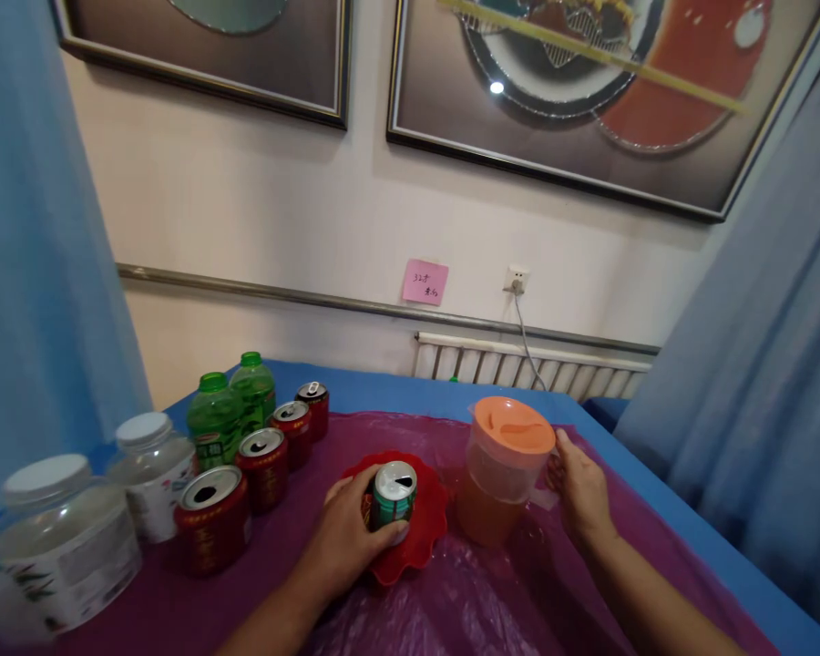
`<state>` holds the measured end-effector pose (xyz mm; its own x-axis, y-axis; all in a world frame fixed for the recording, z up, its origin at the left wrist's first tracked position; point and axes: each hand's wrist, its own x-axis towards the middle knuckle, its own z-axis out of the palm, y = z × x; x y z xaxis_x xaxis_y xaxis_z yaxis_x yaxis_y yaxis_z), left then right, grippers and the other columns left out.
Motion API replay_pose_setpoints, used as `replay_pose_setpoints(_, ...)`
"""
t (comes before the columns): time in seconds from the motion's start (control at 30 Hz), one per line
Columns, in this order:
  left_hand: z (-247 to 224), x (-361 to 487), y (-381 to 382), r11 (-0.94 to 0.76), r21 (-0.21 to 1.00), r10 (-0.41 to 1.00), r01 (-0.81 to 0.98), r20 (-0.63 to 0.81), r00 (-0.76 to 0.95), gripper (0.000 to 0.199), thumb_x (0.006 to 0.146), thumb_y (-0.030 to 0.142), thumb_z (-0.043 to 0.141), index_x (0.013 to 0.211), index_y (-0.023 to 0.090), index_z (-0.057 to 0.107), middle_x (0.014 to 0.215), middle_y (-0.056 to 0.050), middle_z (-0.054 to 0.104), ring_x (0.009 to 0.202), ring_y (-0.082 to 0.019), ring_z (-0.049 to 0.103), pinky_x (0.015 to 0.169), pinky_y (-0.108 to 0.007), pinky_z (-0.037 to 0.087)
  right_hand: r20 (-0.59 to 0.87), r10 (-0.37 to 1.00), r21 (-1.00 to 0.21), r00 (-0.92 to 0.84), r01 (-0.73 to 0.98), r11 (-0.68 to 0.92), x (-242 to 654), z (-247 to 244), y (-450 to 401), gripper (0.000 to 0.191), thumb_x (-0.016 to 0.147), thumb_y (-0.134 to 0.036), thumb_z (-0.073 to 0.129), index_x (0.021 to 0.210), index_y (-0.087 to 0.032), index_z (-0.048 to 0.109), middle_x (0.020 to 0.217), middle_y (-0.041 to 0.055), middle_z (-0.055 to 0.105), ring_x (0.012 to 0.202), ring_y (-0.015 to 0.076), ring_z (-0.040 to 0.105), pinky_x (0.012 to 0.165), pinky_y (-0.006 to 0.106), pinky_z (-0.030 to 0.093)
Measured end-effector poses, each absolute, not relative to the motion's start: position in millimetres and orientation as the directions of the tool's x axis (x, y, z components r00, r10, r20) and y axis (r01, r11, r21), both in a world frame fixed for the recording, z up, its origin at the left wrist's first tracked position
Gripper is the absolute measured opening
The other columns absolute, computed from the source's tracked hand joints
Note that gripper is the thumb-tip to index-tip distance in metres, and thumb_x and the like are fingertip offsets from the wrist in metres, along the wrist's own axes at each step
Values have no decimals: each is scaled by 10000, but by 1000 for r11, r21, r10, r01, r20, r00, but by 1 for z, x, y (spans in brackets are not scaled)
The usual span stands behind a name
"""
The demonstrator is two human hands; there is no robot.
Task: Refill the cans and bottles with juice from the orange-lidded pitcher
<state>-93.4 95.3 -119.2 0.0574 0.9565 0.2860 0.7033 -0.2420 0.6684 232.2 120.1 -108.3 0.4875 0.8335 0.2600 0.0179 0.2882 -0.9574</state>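
My left hand is wrapped round a green can with an opened top, upright over a red scalloped dish. Whether the can touches the dish is hidden. To the right, my right hand has its fingers closed round the handle of a clear pitcher. The pitcher has an orange lid and holds an amber liquid in its lower part. It is upright beside the dish, with a gap between it and the can.
Several red cans line the left side, beside green-capped bottles and white-lidded jars. A purple plastic sheet covers part of the blue table. A radiator and wall stand behind; blue curtains hang at both sides.
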Motion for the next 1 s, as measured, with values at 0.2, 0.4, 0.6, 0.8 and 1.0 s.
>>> replay_pose_setpoints(0.2, -110, -95, 97, -183, 679, 955, 711, 294, -35, 624, 635, 395, 765, 1222, 222, 642, 1259, -95, 714, 1176, -334, 646, 1046, -465, 482, 403, 607, -908, 685, 216, 360, 237, -111, 96, 424, 858, -617, 597, 969, -208, 603, 936, 22, 620, 866, 198, 579, 775, 310, 484)
replay_pose_setpoints(0.4, -105, -97, 94, -212, 708, 932, 674, 354, -78, 599, 678, 448, 742, 1219, 221, 618, 1199, -86, 737, 1109, -318, 692, 982, -443, 540, 706, 599, -708, 378, 357, 609, 186, -146, 40, 250, 906, -283, 631, 1153, -249, 609, 1163, 77, 630, 1087, 236, 608, 920, 360, 506)
replay_pose_setpoints(0.6, -113, -94, 88, -302, 705, 907, 642, 419, -34, 705, 658, 447, 762, 1294, 226, 553, 1269, -90, 700, 1152, -318, 673, 1017, -463, 532, 573, 818, -748, -44, 380, 544, 118, -154, 34, 601, 800, -217, 715, 1377, -270, 556, 1388, 90, 616, 1286, 294, 572, 1098, 453, 454)
replay_pose_setpoints(0.8, -132, -97, 83, -442, 656, 878, 611, 454, 148, 744, 623, 381, 765, 1330, 287, 552, 1342, -55, 674, 1212, -325, 647, 1068, -440, 517, 402, 916, -866, 19, 332, 373, 86, -135, 52, 840, 645, -224, 818, 1429, -258, 519, 1422, 107, 595, 1313, 339, 541, 1121, 521, 416)
replay_pose_setpoints(1.0, -130, -95, 81, -436, 726, 900, 532, 365, 239, 776, 584, 375, 800, 1328, 354, 578, 1338, -28, 691, 1205, -341, 663, 1045, -437, 547, 374, 927, -891, -18, 271, 365, 88, -119, 52, 698, 530, -273, 893, 1194, -267, 680, 1119, 63, 731, 1018, 309, 683, 932, 441, 540)
